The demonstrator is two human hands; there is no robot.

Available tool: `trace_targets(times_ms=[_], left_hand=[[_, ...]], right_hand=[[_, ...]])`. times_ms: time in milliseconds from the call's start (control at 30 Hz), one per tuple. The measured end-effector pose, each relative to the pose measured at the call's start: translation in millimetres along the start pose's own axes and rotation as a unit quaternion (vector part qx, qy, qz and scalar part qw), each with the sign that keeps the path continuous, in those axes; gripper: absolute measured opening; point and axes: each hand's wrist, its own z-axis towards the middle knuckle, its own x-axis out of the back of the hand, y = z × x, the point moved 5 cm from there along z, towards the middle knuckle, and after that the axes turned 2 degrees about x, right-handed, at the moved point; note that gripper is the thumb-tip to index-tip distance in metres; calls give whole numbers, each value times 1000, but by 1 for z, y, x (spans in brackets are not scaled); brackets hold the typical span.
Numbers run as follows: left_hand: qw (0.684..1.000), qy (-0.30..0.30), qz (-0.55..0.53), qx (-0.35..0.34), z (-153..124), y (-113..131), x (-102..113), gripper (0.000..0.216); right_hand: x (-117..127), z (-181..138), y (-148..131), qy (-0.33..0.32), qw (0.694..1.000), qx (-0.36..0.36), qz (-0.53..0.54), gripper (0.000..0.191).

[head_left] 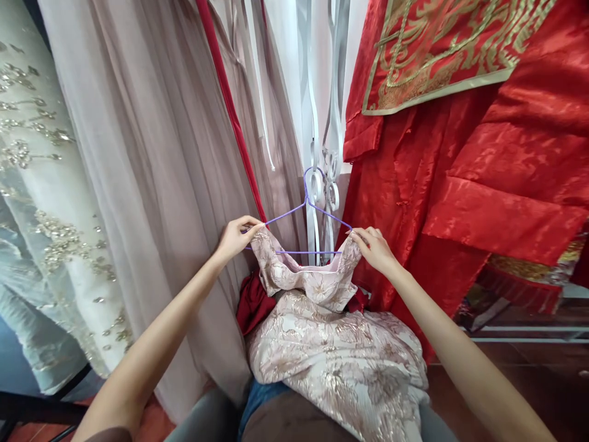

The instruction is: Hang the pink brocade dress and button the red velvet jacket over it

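Your left hand (238, 238) and right hand (376, 248) each grasp, fingers pinched, a shoulder strap (262, 245) of the pale-pink, gold-patterned brocade dress (326, 325) on a thin purple triangular hanger (308, 252); its skirt (340, 368) lies across your grey-clad legs (207, 414).

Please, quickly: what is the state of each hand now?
Left hand: closed, pinching one dress strap at the purple hanger.
Right hand: closed, pinching the other strap.

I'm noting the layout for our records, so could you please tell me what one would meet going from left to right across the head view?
By their middles: beaded fabric, pale drape, left hand, hanger, right hand, red fabric.
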Motion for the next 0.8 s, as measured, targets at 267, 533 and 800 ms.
trace_targets(times_ms=[267, 533, 800], left_hand=[[969, -27, -165, 184, -4, -64, 7, 59], [945, -124, -133, 272, -68, -143, -59, 51], [916, -231, -148, 292, -85, -137, -65, 33]], right_hand=[[0, -27, 58, 20, 931, -182, 315, 47], [-95, -105, 77, -179, 955, -128, 198, 54], [-91, -96, 89, -158, 960, -164, 163, 15]])
